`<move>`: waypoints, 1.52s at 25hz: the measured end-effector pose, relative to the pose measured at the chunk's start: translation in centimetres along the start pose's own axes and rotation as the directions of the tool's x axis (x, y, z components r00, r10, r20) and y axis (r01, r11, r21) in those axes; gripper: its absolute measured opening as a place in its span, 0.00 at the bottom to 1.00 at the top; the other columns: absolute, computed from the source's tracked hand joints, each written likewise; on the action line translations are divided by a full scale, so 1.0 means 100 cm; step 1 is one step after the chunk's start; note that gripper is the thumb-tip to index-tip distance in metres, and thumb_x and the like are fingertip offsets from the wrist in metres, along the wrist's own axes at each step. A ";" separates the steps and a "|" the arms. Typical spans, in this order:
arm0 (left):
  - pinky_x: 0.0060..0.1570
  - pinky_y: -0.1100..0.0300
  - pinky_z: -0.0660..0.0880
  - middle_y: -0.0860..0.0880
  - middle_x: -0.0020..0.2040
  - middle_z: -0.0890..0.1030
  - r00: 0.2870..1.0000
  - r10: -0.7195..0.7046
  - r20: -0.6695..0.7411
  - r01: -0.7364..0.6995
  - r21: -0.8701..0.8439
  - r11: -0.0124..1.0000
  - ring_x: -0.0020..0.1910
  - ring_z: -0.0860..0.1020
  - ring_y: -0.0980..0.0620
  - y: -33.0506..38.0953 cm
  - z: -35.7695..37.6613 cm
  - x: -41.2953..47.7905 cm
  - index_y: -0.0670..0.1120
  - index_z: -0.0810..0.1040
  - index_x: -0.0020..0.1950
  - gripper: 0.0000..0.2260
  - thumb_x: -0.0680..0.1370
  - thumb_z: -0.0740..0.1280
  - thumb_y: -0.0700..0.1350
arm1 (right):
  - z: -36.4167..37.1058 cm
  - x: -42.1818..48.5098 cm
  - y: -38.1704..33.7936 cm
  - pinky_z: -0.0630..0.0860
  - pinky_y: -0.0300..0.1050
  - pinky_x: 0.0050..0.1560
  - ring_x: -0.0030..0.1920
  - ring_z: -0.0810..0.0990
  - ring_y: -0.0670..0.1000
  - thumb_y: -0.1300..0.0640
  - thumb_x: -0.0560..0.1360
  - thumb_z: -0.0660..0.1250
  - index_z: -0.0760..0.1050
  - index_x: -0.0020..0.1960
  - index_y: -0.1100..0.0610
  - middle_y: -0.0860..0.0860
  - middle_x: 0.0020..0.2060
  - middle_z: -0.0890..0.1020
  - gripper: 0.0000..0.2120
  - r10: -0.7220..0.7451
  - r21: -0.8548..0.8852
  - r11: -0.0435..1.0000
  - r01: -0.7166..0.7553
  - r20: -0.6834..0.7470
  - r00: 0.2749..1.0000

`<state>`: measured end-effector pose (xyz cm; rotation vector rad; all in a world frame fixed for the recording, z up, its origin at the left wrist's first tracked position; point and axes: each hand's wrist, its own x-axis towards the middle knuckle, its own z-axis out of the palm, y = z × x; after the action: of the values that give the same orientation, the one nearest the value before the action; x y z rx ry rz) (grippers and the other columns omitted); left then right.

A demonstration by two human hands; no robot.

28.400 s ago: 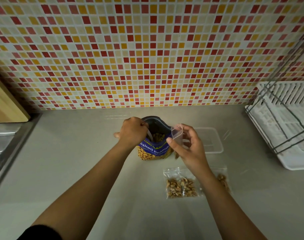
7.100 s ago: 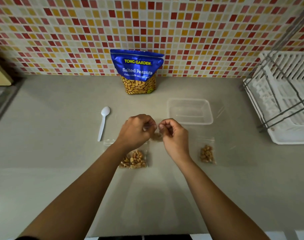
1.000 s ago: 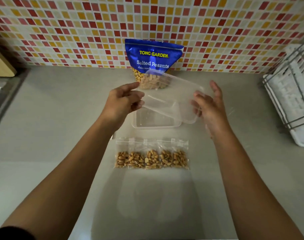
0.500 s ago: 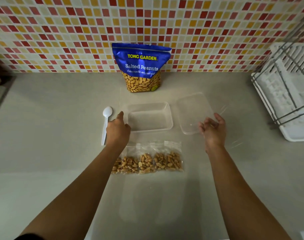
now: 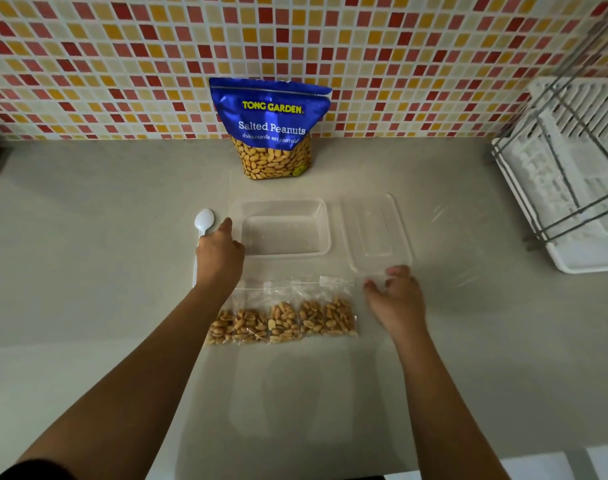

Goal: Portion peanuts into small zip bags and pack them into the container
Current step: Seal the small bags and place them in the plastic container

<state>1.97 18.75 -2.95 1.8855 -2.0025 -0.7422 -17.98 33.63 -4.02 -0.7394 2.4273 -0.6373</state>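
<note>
Right hand [image 5: 396, 299] withdrew; container [image 5: 325, 233] probably lies crosswise.

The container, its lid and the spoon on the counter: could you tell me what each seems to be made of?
Container: apparently thin clear plastic, slightly frosted, since the counter shows through its walls. Lid: the same clear plastic, glossy, with moulded ridges catching light. Spoon: opaque white, smooth and shiny, most likely disposable plastic, though the look alone cannot rule out melamine.

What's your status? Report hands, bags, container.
Left hand open beside the container, right hand open near the lid. Lid off, container empty. Filled zip bags lined up on counter, unpacked. Nothing blocking.
</note>
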 end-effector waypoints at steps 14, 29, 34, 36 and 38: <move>0.46 0.48 0.77 0.36 0.50 0.78 0.999 0.039 0.019 -0.039 0.001 0.999 0.45 0.78 0.37 -0.004 -0.003 0.000 0.38 0.72 0.55 0.09 0.76 0.60 0.35 | 0.016 -0.022 -0.007 0.75 0.37 0.46 0.46 0.79 0.52 0.61 0.73 0.69 0.73 0.56 0.54 0.44 0.40 0.76 0.13 -0.185 0.387 0.903 0.186 -0.042 0.982; 0.40 0.49 0.73 0.34 0.46 0.77 0.997 0.076 0.007 -0.077 0.061 0.995 0.39 0.74 0.37 -0.004 0.000 0.000 0.36 0.71 0.54 0.08 0.76 0.58 0.34 | 0.047 0.044 -0.109 0.72 0.46 0.54 0.58 0.74 0.57 0.53 0.74 0.68 0.78 0.56 0.58 0.57 0.62 0.71 0.14 -0.532 -0.391 0.744 0.542 0.145 0.834; 0.40 0.51 0.71 0.34 0.49 0.77 0.996 0.082 0.038 -0.085 0.089 0.992 0.40 0.73 0.39 -0.003 -0.001 0.000 0.36 0.70 0.58 0.10 0.77 0.58 0.34 | 0.038 0.040 -0.109 0.61 0.54 0.59 0.61 0.68 0.54 0.46 0.75 0.63 0.79 0.55 0.48 0.50 0.56 0.79 0.12 -0.621 -0.631 0.537 0.560 0.153 0.769; 0.42 0.50 0.72 0.34 0.50 0.78 0.996 0.083 0.041 -0.087 0.098 0.991 0.43 0.75 0.37 -0.003 -0.001 0.001 0.36 0.69 0.60 0.12 0.77 0.58 0.35 | 0.038 0.040 -0.107 0.56 0.59 0.66 0.65 0.67 0.55 0.46 0.75 0.63 0.79 0.55 0.47 0.52 0.55 0.80 0.12 -0.542 -0.629 0.559 0.540 0.216 0.812; 0.42 0.50 0.72 0.34 0.50 0.78 0.996 0.082 0.041 -0.086 0.093 0.992 0.43 0.76 0.37 -0.002 0.000 0.001 0.36 0.69 0.62 0.13 0.77 0.58 0.35 | 0.040 0.040 -0.104 0.51 0.62 0.69 0.68 0.64 0.54 0.47 0.75 0.63 0.78 0.57 0.47 0.52 0.57 0.80 0.12 -0.498 -0.616 0.584 0.529 0.244 0.832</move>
<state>2.14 18.63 -3.13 1.8378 -2.1610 -0.6751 -14.64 22.38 -2.49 -1.7827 2.3698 0.1149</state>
